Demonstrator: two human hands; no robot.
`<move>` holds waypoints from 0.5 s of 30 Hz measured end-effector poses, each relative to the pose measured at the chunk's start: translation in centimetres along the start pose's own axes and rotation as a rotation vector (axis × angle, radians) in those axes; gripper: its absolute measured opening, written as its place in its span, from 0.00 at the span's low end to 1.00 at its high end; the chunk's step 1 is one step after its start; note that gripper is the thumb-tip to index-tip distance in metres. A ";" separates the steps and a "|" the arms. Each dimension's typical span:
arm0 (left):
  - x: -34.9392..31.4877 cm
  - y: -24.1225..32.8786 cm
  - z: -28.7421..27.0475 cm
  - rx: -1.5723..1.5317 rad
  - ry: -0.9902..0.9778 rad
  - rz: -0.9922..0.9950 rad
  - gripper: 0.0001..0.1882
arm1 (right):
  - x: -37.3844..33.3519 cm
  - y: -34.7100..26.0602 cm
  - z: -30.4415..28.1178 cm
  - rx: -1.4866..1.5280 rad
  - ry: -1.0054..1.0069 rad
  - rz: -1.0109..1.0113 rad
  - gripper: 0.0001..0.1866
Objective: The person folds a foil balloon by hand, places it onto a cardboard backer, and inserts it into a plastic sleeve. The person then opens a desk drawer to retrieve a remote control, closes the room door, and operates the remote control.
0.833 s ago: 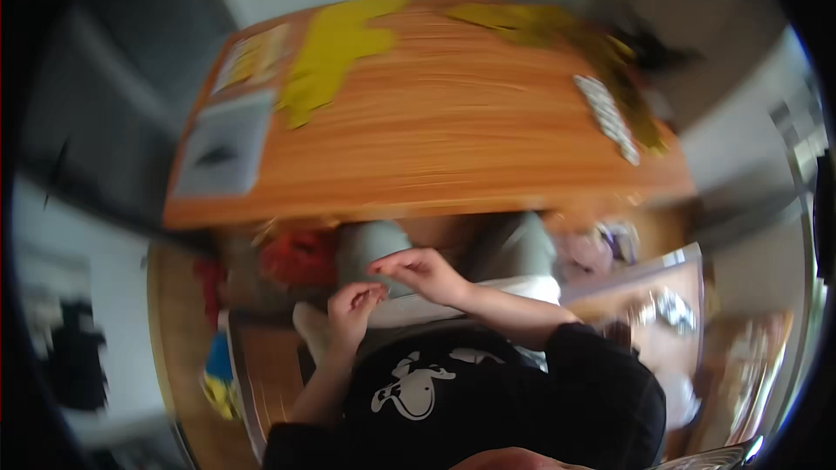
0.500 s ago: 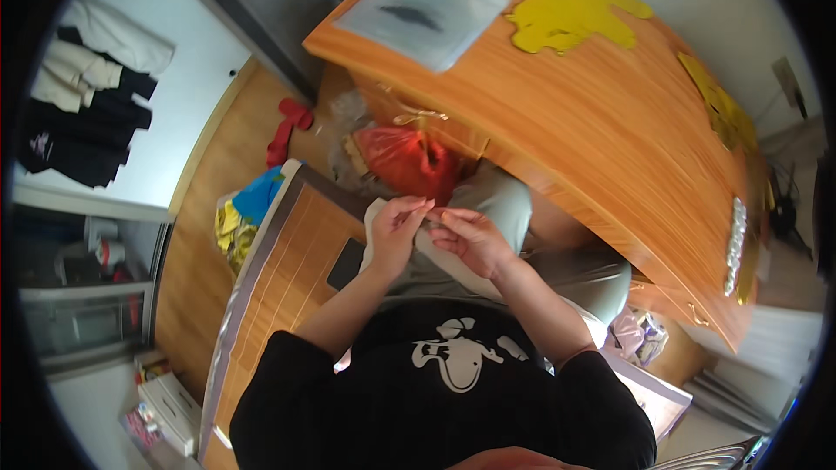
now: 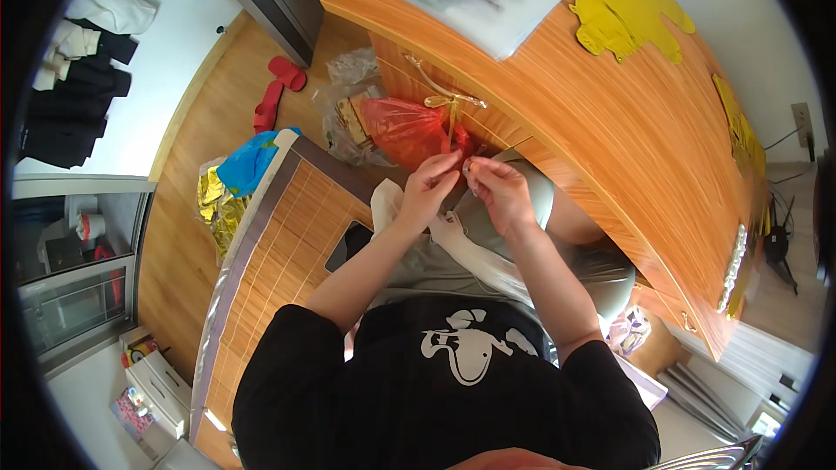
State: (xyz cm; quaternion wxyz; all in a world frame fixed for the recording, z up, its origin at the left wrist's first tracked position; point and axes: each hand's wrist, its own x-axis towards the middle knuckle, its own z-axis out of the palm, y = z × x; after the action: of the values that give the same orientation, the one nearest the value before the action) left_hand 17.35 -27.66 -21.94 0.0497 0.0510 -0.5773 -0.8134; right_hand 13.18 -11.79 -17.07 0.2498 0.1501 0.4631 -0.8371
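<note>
My left hand [image 3: 428, 191] is in front of me above my lap, thumb and fingers pressed together in a pinch. Close beside it, fingertips nearly meeting, my right hand [image 3: 503, 196] pinches a small thing, too small to name. What the left fingers hold, if anything, does not show. Below the hands, a white plastic bag [image 3: 479, 263] lies across my lap. Just beyond my left fingertips is a red plastic bag [image 3: 402, 130] by the desk's drawers.
A wooden desk [image 3: 601, 122] curves ahead and to the right, bearing a clear plastic sleeve [image 3: 479, 0] and yellow foil pieces [image 3: 631, 13]. A mat-covered bed [image 3: 279, 235] is at left. Beyond it lie blue plastic [image 3: 252, 165], gold foil [image 3: 222, 209] and red slippers [image 3: 270, 104].
The view has shifted, with the desk and room in different places. My hands have moved slightly apart at the fingertips and sit farther up and right in the picture.
</note>
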 end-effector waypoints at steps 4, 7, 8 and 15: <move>2.1 -1.4 -1.3 0.372 0.197 0.077 0.15 | 2.4 -1.1 0.5 -0.529 0.105 -0.264 0.10; 3.4 -1.6 -1.8 0.735 0.263 0.072 0.14 | 3.3 -2.0 1.8 -0.992 0.205 -0.328 0.09; 3.8 -1.3 -1.7 0.890 0.228 0.078 0.16 | 3.7 -1.8 2.1 -0.999 0.207 -0.324 0.09; 4.2 -1.8 -3.2 0.759 0.097 0.009 0.14 | 5.8 0.3 3.4 -1.241 0.132 -0.642 0.09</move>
State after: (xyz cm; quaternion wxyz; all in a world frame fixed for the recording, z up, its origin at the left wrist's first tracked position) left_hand 13.58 -30.70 -24.77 0.0580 0.1015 -0.8346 -0.5383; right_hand 8.49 -16.41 -18.30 0.0011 -0.1137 0.8909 -0.4396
